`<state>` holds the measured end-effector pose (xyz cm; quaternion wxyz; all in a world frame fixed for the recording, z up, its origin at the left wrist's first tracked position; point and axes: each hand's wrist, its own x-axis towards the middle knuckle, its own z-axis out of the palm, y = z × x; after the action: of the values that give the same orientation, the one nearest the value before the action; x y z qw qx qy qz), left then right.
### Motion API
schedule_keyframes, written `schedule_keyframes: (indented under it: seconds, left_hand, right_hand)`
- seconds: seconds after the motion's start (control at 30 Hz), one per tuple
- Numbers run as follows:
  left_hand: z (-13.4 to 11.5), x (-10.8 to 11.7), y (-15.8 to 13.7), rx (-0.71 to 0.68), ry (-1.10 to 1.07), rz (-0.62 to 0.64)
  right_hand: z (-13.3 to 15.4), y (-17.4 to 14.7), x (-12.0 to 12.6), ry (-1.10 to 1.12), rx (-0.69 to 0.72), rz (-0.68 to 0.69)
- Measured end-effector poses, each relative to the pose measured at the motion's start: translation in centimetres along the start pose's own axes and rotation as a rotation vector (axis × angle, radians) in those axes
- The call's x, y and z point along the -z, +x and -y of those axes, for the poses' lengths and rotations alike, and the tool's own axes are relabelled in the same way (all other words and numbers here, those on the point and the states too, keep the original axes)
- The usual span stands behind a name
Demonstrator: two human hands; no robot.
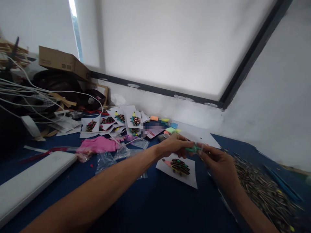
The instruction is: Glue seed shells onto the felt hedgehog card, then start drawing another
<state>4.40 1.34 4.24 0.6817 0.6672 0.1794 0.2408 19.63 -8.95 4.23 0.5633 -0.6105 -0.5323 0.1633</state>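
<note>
Both hands meet over the blue table, holding a small green lump in clear plastic [193,149] that looks like modelling clay. My left hand [174,144] pinches its left side. On the opposite side, the fingers of my right hand [220,160] are closed on the plastic. Motion blur softens the fingertips. Just below the hands lies a white card [190,182] bearing a hedgehog figure [179,166] with a pink snout, dark seed spines and green dots.
A heap of striped seeds [259,187] spreads at right. Several cards with similar figures [134,119] lie at the back, near a phone [155,130] and colored clay lumps [171,130]. Pink clay [99,144], plastic bags [105,161], a long white box [36,181] and cables [29,82] occupy the left.
</note>
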Motion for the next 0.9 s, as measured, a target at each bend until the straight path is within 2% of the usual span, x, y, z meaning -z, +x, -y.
schedule_keyframes:
  seconds: [0.17, 0.33, 0.67, 0.9]
  left_hand:
    - [-0.15, -0.16, 0.22, -0.019, -0.047, -0.075]
    - [0.16, 0.33, 0.5, -0.041, -0.098, 0.073]
    - [-0.49, -0.02, 0.33, -0.014, -0.031, -0.032]
    - [-0.28, 0.27, 0.32, -0.057, -0.04, 0.04]
  right_hand:
    - [0.93, 0.18, 0.03, 0.018, -0.034, 0.005]
    - [0.88, 0.31, 0.32, -0.008, -0.001, 0.019]
    - [0.49, 0.41, 0.53, -0.03, 0.004, 0.074]
    - [1.12, 0.32, 0.58, -0.086, 0.003, 0.116]
